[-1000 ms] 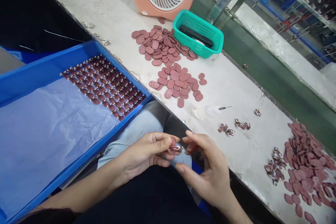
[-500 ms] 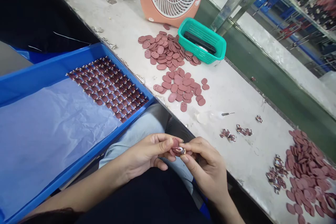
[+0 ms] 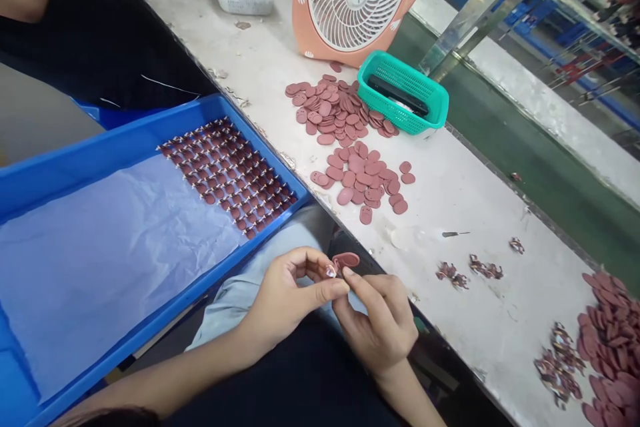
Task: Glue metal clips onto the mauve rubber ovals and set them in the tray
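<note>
Both hands work over the lap, just off the near edge of the counter [image 3: 480,327]. One flat maroon oval tag [image 3: 346,260] is held in the air between them, its long side roughly level, with a tiny shiny piece [image 3: 331,271] at one end. The left hand [image 3: 295,300] pinches that end between thumb and forefinger. The right hand [image 3: 377,327] is curled, its forefinger [image 3: 347,273] touching the tag from below. The fingertips hide the join, and the shiny piece is too small to make out. On the counter are three loose heaps of plain maroon ovals: two near the far edge and one cut off by the right of the frame. Also there are four clusters of tangled, mottled pieces, the largest [image 3: 557,363] beside the right heap. A blue plastic tray [image 3: 150,140], past the near edge at left, holds one block of tags in tight rows [image 3: 227,177], too many to count, on a pale plastic sheet [image 3: 115,267]. One teal mesh basket [image 3: 403,97] sits against one orange desk fan [image 3: 320,7].
</note>
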### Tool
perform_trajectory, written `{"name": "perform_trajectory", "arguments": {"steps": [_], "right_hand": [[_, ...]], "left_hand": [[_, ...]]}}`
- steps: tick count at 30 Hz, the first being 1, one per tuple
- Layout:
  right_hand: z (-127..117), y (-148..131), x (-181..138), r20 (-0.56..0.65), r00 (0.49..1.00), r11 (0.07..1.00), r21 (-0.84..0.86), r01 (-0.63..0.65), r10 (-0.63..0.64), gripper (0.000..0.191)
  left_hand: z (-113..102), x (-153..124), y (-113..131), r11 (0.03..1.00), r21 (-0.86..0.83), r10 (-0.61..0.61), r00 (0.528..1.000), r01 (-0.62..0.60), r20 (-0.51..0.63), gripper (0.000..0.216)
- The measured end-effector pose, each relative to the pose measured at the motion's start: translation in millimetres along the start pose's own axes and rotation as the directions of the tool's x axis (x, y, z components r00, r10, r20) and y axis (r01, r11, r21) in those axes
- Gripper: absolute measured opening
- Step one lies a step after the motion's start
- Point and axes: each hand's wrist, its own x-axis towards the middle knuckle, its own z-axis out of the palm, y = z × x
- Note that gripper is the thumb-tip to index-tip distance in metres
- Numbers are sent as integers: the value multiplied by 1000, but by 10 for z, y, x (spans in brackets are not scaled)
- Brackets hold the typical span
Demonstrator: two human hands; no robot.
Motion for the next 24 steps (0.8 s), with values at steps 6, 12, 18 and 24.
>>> {"name": "perform_trajectory", "arguments": {"steps": [6,12,18,24], "right_hand": [[165,-46,11,36,998,998,43,54,-56,33],[-39,-34,-59,65,982,981,92,170,-177,39],[-106,110,-176,59,996,998,-3,68,-67,34],[-125,144,-214,68,997,999,-39,37,-34,30]], "left_hand": [[-169,-24,7,984,175,46,994,-27,-104,28],[-1033,189,84,904,426,166,900,23,-402,37],[-2160,485,108,597,764,349,779,243,-520,33],[-2539,636,-88,339,903,375,843,262,-385,31]]}}
